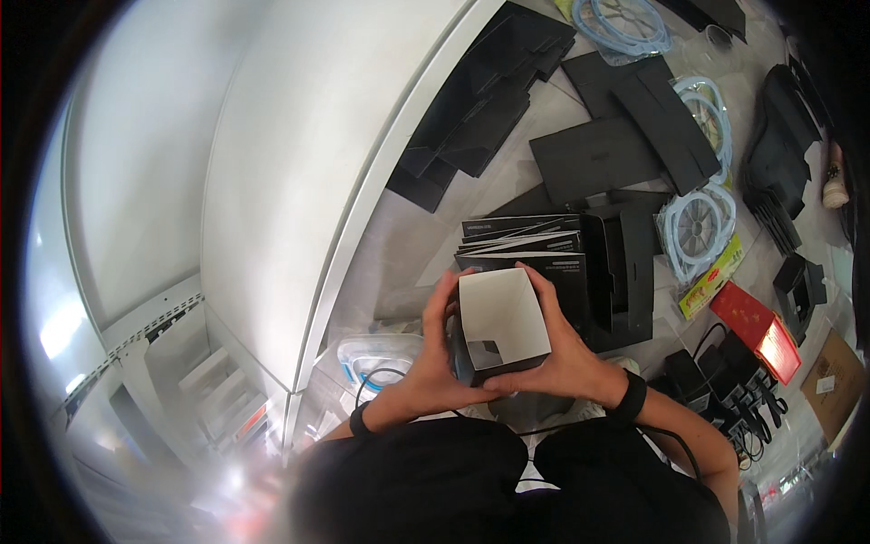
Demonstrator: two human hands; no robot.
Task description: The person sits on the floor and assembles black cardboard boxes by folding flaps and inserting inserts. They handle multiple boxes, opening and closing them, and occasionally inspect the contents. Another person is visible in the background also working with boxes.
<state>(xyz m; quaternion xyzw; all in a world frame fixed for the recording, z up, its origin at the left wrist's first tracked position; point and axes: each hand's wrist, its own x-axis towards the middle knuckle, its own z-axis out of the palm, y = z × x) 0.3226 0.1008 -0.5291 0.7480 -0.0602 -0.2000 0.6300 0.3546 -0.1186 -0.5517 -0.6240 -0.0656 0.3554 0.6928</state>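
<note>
Between my two hands is a black cardboard box (501, 319) with a white inside, its top open toward me. My left hand (437, 349) wraps its left side, thumb at the near edge. Around the right side curls my right hand (566, 349), its thumb also on the near edge. A small dark patch shows low inside the box. Just beyond it stand several flat black folded cartons (526, 238), packed upright beside an open black box (625, 272).
White shelving (272, 163) rises along my left. Flat black cardboard sheets (598, 159) lie on the tiled floor ahead. Bagged light-blue rings (696, 231), a red box (754, 331), black devices with cables (720, 381) and brown cardboard (834, 385) lie to the right.
</note>
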